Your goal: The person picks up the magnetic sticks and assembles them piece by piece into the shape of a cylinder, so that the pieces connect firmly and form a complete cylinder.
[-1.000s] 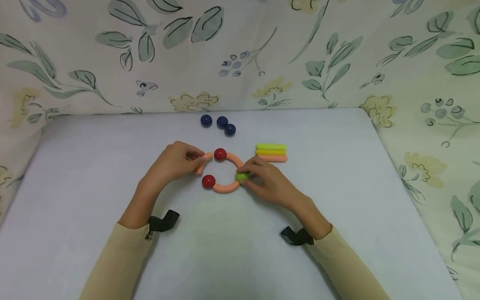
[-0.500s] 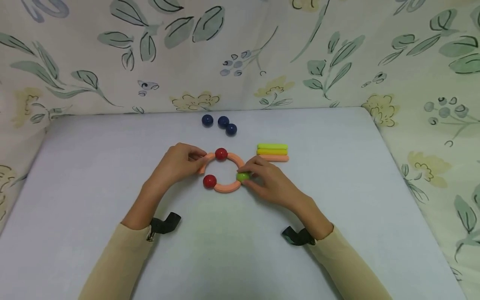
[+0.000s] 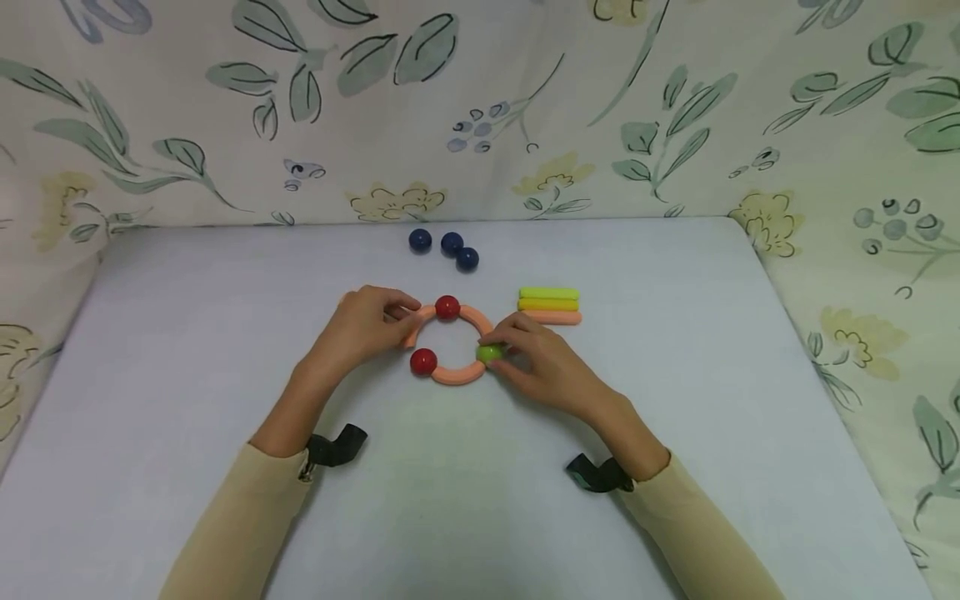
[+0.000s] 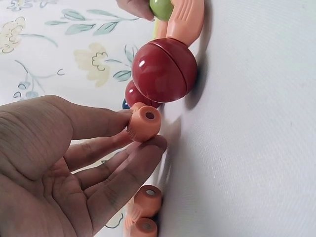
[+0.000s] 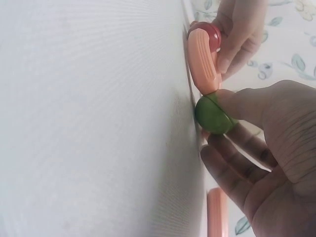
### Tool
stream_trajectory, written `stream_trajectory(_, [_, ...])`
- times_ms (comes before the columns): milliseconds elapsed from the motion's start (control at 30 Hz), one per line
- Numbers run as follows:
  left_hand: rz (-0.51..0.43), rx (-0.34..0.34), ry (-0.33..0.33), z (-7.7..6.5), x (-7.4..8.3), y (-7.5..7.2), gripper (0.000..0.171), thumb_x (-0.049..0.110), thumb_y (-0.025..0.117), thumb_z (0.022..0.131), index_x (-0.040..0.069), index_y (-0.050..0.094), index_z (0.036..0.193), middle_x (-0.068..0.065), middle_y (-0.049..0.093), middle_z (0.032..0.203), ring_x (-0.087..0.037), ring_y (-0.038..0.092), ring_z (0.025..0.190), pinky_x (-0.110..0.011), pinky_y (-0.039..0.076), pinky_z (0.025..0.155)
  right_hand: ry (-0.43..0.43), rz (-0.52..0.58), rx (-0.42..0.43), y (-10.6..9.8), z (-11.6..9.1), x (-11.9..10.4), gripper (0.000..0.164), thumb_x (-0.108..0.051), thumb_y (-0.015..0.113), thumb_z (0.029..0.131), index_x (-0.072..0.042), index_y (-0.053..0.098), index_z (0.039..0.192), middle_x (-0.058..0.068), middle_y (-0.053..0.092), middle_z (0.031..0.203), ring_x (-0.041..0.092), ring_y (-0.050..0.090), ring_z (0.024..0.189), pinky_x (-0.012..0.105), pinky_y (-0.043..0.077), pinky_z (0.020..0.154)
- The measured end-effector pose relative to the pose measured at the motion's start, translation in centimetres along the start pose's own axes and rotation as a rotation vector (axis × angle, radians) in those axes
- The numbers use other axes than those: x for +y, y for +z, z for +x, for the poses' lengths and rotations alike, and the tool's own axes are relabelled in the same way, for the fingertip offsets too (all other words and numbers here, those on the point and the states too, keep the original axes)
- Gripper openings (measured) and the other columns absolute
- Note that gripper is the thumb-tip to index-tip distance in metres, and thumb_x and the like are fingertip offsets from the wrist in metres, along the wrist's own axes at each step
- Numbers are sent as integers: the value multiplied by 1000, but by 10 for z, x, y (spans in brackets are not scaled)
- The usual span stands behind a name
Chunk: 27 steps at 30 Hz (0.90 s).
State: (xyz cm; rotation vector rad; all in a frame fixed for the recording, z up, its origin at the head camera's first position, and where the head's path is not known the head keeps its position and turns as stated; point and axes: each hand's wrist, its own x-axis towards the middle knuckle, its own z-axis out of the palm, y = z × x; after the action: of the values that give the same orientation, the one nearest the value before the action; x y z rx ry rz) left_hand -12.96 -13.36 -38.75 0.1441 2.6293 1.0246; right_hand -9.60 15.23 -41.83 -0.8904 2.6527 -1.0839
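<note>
My left hand [image 3: 367, 321] pinches a curved orange magnetic stick [image 4: 144, 123] between thumb and fingers. One end of it meets the upper red ball [image 3: 447, 307]; the other, showing a round magnet, stands just short of the lower red ball [image 3: 423, 362]. Opposite, my right hand [image 3: 540, 362] holds a green ball [image 5: 213, 114] between thumb and fingertips. Another curved orange stick [image 3: 459, 377] joins the green ball to the lower red one. A third curved stick [image 3: 476, 318] runs from the upper red ball toward my right fingers. Together these pieces form a ring on the white table.
Three dark blue balls [image 3: 452, 243] lie near the table's far edge. To the right of the ring, straight lime, yellow [image 3: 549, 305] and orange sticks lie side by side. More orange pieces [image 4: 148, 200] lie beyond my left hand, mostly hidden by it in the head view.
My left hand has brought its curved stick rightward, closing the gap to the upper red ball. The right hand keeps holding the green ball in place.
</note>
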Motion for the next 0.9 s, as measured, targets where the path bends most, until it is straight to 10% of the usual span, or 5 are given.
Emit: stream_trajectory(900, [14, 27, 26, 1, 0, 9, 31, 32, 69, 103, 13, 77, 126, -10, 78, 115, -28, 72, 102, -39, 59, 81, -4, 2, 6, 1, 0, -1, 30, -11, 77, 97, -12, 75, 127, 4, 67, 125, 17, 65, 112, 37, 60, 100])
